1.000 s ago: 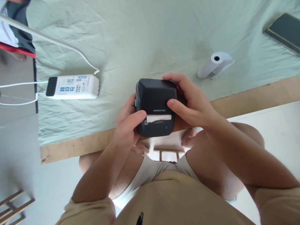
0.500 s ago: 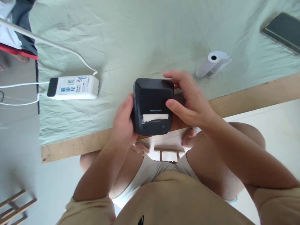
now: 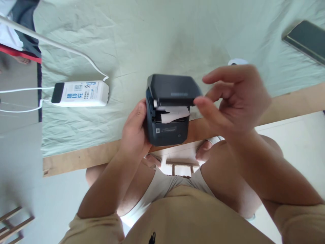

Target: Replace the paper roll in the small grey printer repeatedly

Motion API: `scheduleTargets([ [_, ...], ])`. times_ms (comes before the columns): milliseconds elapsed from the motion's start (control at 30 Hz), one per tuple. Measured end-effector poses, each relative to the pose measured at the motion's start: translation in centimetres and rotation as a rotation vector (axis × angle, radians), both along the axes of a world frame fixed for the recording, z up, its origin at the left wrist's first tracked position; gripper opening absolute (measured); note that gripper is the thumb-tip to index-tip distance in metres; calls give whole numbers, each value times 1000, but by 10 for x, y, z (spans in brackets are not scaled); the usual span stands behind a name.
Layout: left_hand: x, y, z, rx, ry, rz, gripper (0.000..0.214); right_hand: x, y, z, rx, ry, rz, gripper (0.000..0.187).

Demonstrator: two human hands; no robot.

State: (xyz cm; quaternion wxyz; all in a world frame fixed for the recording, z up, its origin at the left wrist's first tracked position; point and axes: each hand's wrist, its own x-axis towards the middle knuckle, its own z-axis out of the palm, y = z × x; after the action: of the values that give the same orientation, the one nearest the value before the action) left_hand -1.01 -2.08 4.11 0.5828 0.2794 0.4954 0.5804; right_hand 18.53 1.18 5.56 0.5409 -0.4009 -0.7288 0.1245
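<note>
A black label printer (image 3: 169, 134) sits at the table edge in front of me, with its lid (image 3: 175, 88) raised partway. White paper (image 3: 174, 117) pokes out of the gap below the lid. My left hand (image 3: 134, 128) is closed around the printer's left side, thumb along its upper edge. At the lid's right front corner is the thumb of my right hand (image 3: 236, 98), seemingly touching it; the other fingers are bent and held apart from the lid. Behind that hand only the top of a white paper roll (image 3: 237, 62) shows.
A white power strip (image 3: 81, 94) with cables lies on the pale green cloth (image 3: 132, 44) to the left. A dark phone-like slab (image 3: 308, 40) rests at the far right. The bare wooden table edge (image 3: 81, 156) runs above my knees. A wooden stool (image 3: 15, 223) stands lower left.
The printer's lid has swung up from shut to partly open. My right hand has moved right and up, off the printer's side, and now covers most of the paper roll.
</note>
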Motion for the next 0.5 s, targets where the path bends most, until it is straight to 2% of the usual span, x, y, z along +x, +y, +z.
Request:
scheduleTargets([
  [67,0,0,1,-26,12,-10,32,-4,-1,6,-55,83,-40,7],
  [167,1,0,5,-58,-4,-36,39,-9,1,11,-67,159,-36,13],
  [300,0,-3,10,-32,-1,-63,34,-14,5,12,-64,142,-61,15],
  [433,-3,-7,6,-6,28,-58,30,-15,12,6,18,234,1,10],
  [500,-4,-8,3,2,27,-88,31,-15,15,5,44,191,3,11],
])
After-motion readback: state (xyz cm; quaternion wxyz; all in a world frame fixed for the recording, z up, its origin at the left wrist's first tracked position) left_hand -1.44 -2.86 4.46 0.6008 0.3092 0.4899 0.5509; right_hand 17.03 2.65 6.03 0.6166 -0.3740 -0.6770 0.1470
